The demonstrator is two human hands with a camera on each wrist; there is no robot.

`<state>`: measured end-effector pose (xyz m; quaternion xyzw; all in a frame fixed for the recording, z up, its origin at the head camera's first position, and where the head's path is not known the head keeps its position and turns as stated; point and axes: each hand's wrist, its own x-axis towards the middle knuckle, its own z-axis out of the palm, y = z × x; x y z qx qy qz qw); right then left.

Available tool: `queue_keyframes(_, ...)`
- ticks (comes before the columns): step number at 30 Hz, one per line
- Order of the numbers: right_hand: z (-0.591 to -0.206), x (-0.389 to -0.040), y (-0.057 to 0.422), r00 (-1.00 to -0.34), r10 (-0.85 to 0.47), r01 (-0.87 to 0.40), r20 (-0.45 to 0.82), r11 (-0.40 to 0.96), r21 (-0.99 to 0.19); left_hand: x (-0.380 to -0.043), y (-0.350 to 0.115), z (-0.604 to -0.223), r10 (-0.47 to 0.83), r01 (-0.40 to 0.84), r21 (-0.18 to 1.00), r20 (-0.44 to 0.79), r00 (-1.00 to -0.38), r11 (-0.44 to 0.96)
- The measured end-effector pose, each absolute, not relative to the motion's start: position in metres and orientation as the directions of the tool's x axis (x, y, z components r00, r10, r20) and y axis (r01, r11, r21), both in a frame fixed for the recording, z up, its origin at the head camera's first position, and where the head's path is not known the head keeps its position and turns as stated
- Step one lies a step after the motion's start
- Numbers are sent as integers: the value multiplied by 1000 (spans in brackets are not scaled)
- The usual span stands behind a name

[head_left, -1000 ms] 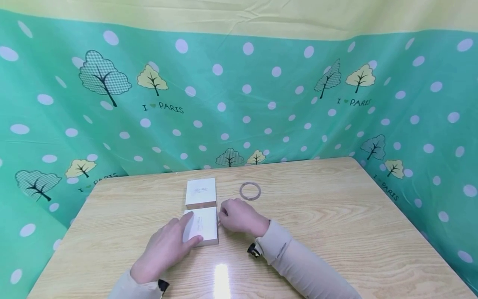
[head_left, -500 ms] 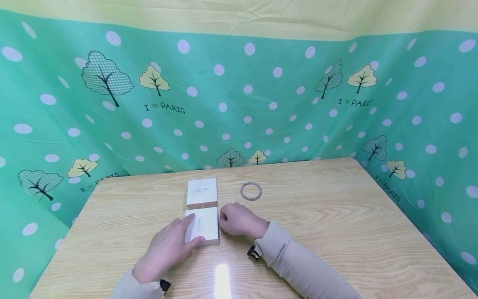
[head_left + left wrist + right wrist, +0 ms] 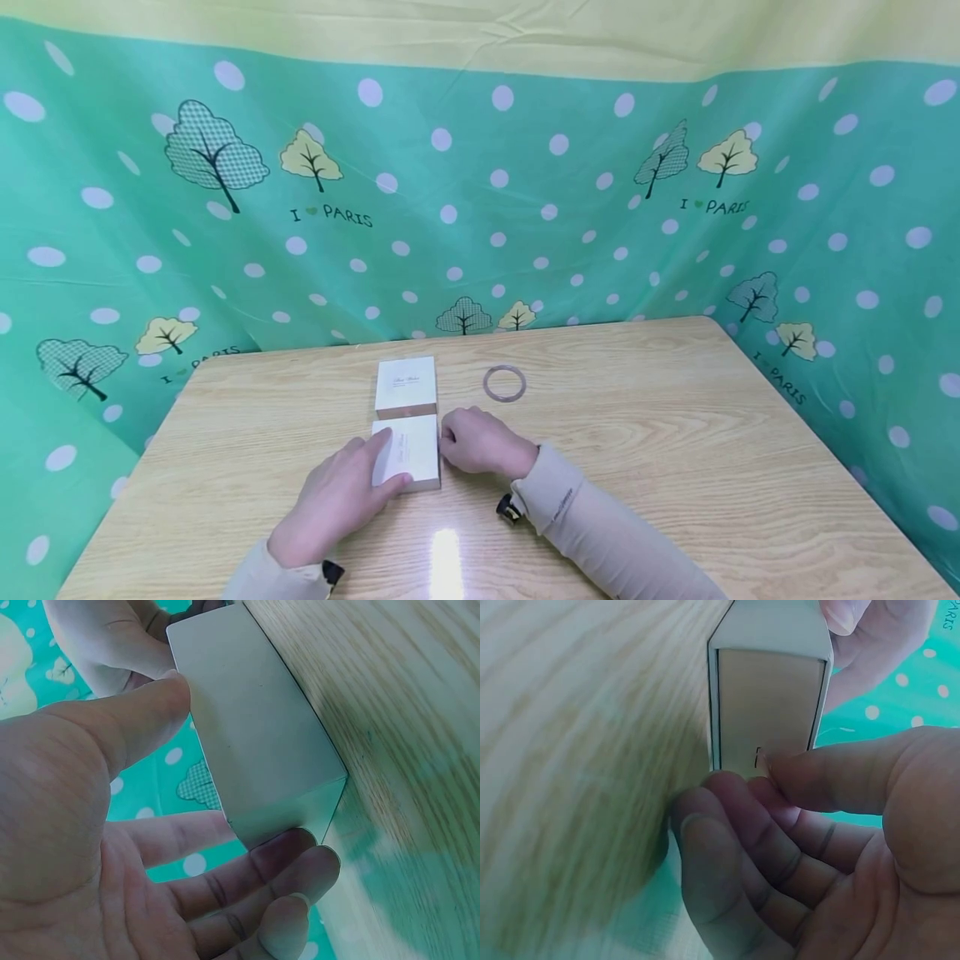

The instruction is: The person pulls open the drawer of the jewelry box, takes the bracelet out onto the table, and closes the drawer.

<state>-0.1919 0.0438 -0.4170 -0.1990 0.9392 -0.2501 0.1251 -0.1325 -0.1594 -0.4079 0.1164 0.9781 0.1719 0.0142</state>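
Note:
A white drawer box (image 3: 420,450) with faint lettering on top lies on the table. My left hand (image 3: 330,500) grips it from the left; the left wrist view shows the thumb (image 3: 161,701) on one edge and fingers at the far end. At the box's right end is my right hand (image 3: 480,442). In the right wrist view, its thumb and index finger pinch together at a small dark slit on the pale drawer front (image 3: 769,705). What they pinch there looks like a small pull tab, mostly hidden by the fingertips. The drawer front sits flush inside the sleeve.
Directly behind the gripped box lies a second white box (image 3: 406,385) with lettering and a brownish front side. A translucent greyish bangle (image 3: 504,383) lies flat to its right on the wooden table (image 3: 637,400). A green dotted curtain (image 3: 465,208) hangs around the table's far sides.
My right hand has dipped slightly, its fingertips staying close against the box's right end. The left hand, both boxes and the bangle have kept their places.

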Motion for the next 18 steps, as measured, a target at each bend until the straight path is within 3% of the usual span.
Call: queue_keyframes(18, -418, -192, 43, -892, -425, -295, -156, 807, -512, -133, -158, -407, 230, 224, 327, 21, -973, 918)
